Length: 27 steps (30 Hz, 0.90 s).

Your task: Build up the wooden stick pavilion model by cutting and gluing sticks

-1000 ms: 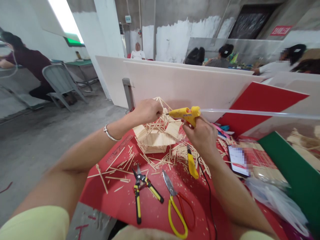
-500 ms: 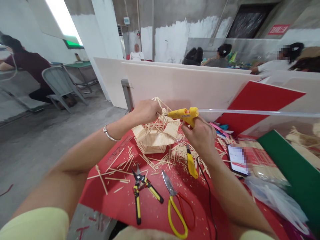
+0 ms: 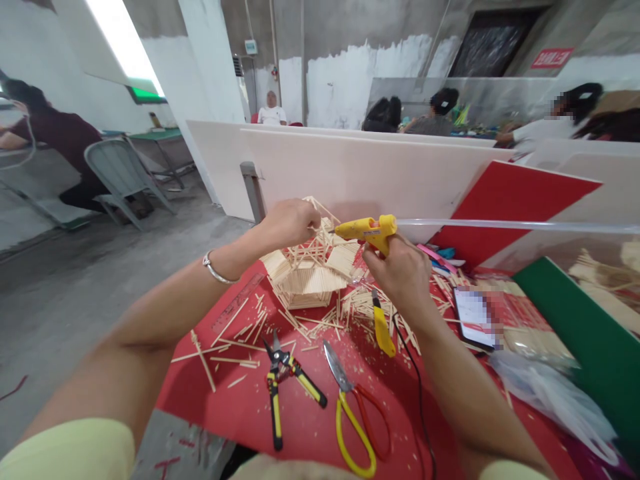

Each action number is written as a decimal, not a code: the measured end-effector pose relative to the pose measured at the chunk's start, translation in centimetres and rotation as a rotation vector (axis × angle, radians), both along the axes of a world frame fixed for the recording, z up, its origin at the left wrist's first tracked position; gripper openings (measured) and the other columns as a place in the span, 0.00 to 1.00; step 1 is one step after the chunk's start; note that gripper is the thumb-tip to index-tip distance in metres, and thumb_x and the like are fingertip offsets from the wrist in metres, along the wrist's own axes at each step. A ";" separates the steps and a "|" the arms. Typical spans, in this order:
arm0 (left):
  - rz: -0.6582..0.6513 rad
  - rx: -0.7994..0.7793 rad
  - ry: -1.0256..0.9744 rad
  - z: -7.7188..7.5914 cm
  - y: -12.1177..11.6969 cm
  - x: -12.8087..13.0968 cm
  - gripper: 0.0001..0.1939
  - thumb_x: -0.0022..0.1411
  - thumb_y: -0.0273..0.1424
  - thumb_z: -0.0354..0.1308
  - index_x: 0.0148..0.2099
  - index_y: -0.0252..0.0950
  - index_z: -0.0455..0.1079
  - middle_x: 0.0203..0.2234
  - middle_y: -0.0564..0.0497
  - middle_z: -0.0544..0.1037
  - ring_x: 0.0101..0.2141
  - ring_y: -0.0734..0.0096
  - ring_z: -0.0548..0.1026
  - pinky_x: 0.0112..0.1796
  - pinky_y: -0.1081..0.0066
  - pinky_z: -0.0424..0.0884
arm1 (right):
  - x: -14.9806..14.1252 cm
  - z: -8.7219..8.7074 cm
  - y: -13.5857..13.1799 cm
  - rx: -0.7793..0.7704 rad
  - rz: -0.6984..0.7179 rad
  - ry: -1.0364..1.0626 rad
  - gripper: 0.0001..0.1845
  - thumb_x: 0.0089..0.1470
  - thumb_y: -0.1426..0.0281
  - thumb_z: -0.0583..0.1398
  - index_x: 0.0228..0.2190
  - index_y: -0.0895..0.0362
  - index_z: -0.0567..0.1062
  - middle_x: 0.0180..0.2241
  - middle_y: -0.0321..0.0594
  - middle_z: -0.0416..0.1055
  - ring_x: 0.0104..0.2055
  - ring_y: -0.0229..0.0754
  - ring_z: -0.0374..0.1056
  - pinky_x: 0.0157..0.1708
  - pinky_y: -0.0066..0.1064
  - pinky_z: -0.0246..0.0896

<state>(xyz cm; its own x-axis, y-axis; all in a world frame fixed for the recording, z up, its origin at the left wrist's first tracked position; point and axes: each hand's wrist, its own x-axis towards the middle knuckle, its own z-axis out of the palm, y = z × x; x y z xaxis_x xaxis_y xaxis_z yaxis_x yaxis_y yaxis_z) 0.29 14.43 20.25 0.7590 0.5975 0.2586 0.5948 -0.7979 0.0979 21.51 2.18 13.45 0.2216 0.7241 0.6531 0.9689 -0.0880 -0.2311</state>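
Note:
My right hand [image 3: 403,267] is wrapped round the handle of a yellow hot glue gun [image 3: 367,229], its nozzle pointing left. A long clear glue stick [image 3: 500,226] sticks out of the gun's back. My left hand [image 3: 293,221] is closed in a pinch at the upper part of a model building made of thin wooden sticks [image 3: 310,279]. What the pinch holds is too small to make out. The nozzle tip is close to the left fingertips and the model's top frame. Below stands the model's slatted roof and stick base.
Loose wooden sticks [image 3: 357,307] litter the red table [image 3: 305,420]. Pruning shears [image 3: 280,363], scissors [image 3: 345,387] and a yellow utility knife [image 3: 383,327] lie in front. A phone [image 3: 473,317], plastic bag [image 3: 555,387] and green board [image 3: 575,320] are at right; white boards [image 3: 375,163] stand behind.
The glue gun's nozzle has shifted slightly left relative to the model, staying near the left fingertips. Both hands keep nearly the same pose; the view has moved a little.

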 end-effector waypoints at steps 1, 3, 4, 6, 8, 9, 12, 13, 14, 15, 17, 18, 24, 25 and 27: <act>0.037 0.030 -0.008 0.1 -0.2 0.1 0.14 0.56 0.30 0.57 0.44 0.41 0.79 0.35 0.46 0.81 0.36 0.64 0.73 0.33 0.67 0.58 | 0.1 0.0 -0.1 0.000 -0.007 0.005 0.11 0.56 0.61 0.56 0.33 0.55 0.73 0.33 0.43 0.77 0.29 0.43 0.68 0.30 0.36 0.47; 0.093 0.087 -0.003 0.4 -0.4 0.3 0.19 0.56 0.30 0.58 0.50 0.42 0.78 0.36 0.47 0.82 0.36 0.63 0.74 0.32 0.67 0.58 | 0.2 0.0 -0.2 0.000 -0.009 0.010 0.12 0.56 0.61 0.56 0.33 0.55 0.73 0.32 0.44 0.77 0.29 0.43 0.68 0.30 0.36 0.48; 0.089 0.093 0.004 0.5 -0.5 0.4 0.22 0.55 0.29 0.58 0.53 0.42 0.76 0.35 0.47 0.82 0.36 0.64 0.74 0.32 0.67 0.58 | 0.2 0.0 -0.3 -0.001 -0.008 0.012 0.12 0.56 0.60 0.56 0.33 0.55 0.73 0.32 0.44 0.77 0.29 0.43 0.68 0.30 0.36 0.48; 0.053 0.095 0.012 0.5 -0.6 0.6 0.25 0.55 0.27 0.58 0.56 0.45 0.75 0.34 0.48 0.82 0.35 0.65 0.75 0.32 0.68 0.58 | 0.4 0.0 -0.4 -0.005 -0.011 0.017 0.12 0.56 0.60 0.56 0.33 0.55 0.74 0.32 0.44 0.77 0.28 0.43 0.67 0.29 0.36 0.48; 0.011 0.088 0.023 0.5 -0.4 0.7 0.24 0.55 0.24 0.57 0.52 0.48 0.78 0.33 0.49 0.82 0.35 0.66 0.75 0.31 0.68 0.58 | 0.5 0.1 -0.5 -0.015 -0.019 0.025 0.13 0.56 0.60 0.56 0.34 0.55 0.74 0.31 0.44 0.76 0.27 0.43 0.67 0.29 0.36 0.48; -0.003 0.081 0.028 0.5 -0.3 0.8 0.23 0.54 0.23 0.56 0.50 0.48 0.79 0.33 0.49 0.82 0.34 0.66 0.75 0.30 0.68 0.57 | 0.6 0.1 -0.5 -0.020 -0.021 0.027 0.12 0.56 0.60 0.56 0.33 0.56 0.74 0.30 0.44 0.76 0.27 0.43 0.67 0.29 0.36 0.48; -0.020 0.057 0.038 0.4 0.1 1.0 0.20 0.54 0.23 0.56 0.44 0.46 0.81 0.31 0.50 0.82 0.33 0.67 0.75 0.29 0.68 0.57 | 0.7 0.1 -0.6 -0.022 0.000 0.024 0.12 0.56 0.61 0.56 0.33 0.55 0.73 0.30 0.43 0.76 0.28 0.44 0.67 0.29 0.36 0.48; -0.021 0.055 0.042 0.4 0.2 1.0 0.19 0.54 0.23 0.56 0.43 0.46 0.81 0.30 0.50 0.82 0.32 0.67 0.75 0.29 0.68 0.57 | 0.8 0.1 -0.6 -0.020 0.009 0.022 0.12 0.56 0.61 0.56 0.34 0.55 0.73 0.30 0.43 0.76 0.28 0.44 0.67 0.30 0.36 0.49; -0.022 0.055 0.047 0.5 0.3 1.1 0.17 0.54 0.24 0.56 0.41 0.45 0.81 0.30 0.50 0.82 0.32 0.67 0.75 0.29 0.68 0.57 | 0.9 0.0 -0.5 -0.019 0.014 0.021 0.11 0.56 0.61 0.56 0.34 0.55 0.73 0.30 0.43 0.76 0.28 0.44 0.67 0.30 0.36 0.49; -0.020 0.059 0.053 0.5 0.3 1.2 0.16 0.54 0.24 0.56 0.40 0.45 0.81 0.29 0.50 0.82 0.32 0.68 0.75 0.29 0.69 0.57 | 0.9 -0.1 -0.5 -0.019 0.017 0.022 0.11 0.56 0.61 0.56 0.34 0.55 0.73 0.30 0.43 0.76 0.28 0.44 0.67 0.30 0.36 0.49; -0.009 0.071 0.069 0.6 0.4 1.3 0.15 0.53 0.24 0.57 0.38 0.45 0.81 0.29 0.50 0.81 0.32 0.68 0.74 0.29 0.69 0.56 | 1.0 -0.3 -0.4 -0.022 0.017 0.029 0.11 0.55 0.62 0.56 0.35 0.55 0.73 0.30 0.43 0.76 0.28 0.43 0.67 0.30 0.36 0.49; -0.003 0.076 0.075 0.6 0.4 1.4 0.15 0.53 0.25 0.57 0.38 0.45 0.81 0.29 0.51 0.81 0.32 0.67 0.74 0.29 0.69 0.56 | 1.1 -0.3 -0.4 -0.023 0.015 0.034 0.11 0.55 0.62 0.56 0.35 0.55 0.73 0.31 0.43 0.76 0.28 0.43 0.67 0.30 0.36 0.49; -0.018 0.079 0.094 0.5 0.5 1.5 0.15 0.53 0.24 0.56 0.37 0.45 0.81 0.28 0.51 0.81 0.31 0.68 0.73 0.29 0.69 0.55 | 1.2 -0.4 -0.5 -0.030 0.013 0.053 0.11 0.54 0.63 0.56 0.34 0.55 0.74 0.31 0.43 0.76 0.28 0.44 0.67 0.30 0.36 0.50; -0.022 0.087 0.095 0.5 0.5 1.5 0.15 0.53 0.24 0.56 0.37 0.45 0.81 0.29 0.51 0.81 0.30 0.69 0.73 0.29 0.68 0.55 | 1.2 -0.4 -0.5 -0.030 0.014 0.055 0.11 0.54 0.63 0.56 0.34 0.55 0.74 0.31 0.43 0.76 0.28 0.44 0.67 0.30 0.36 0.50; -0.016 0.101 0.101 0.5 0.5 1.5 0.15 0.54 0.24 0.56 0.37 0.44 0.81 0.28 0.51 0.81 0.29 0.69 0.72 0.29 0.68 0.54 | 1.1 -0.4 -0.4 -0.029 0.017 0.059 0.11 0.54 0.62 0.56 0.34 0.55 0.74 0.31 0.43 0.76 0.28 0.43 0.67 0.30 0.36 0.50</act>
<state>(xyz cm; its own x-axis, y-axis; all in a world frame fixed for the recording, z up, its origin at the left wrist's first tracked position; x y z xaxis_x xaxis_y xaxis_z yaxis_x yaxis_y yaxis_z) 1.82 14.89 20.71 0.7937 0.5595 0.2386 0.5843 -0.8104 -0.0434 22.60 1.81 13.09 0.2464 0.7463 0.6183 0.9552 -0.0790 -0.2853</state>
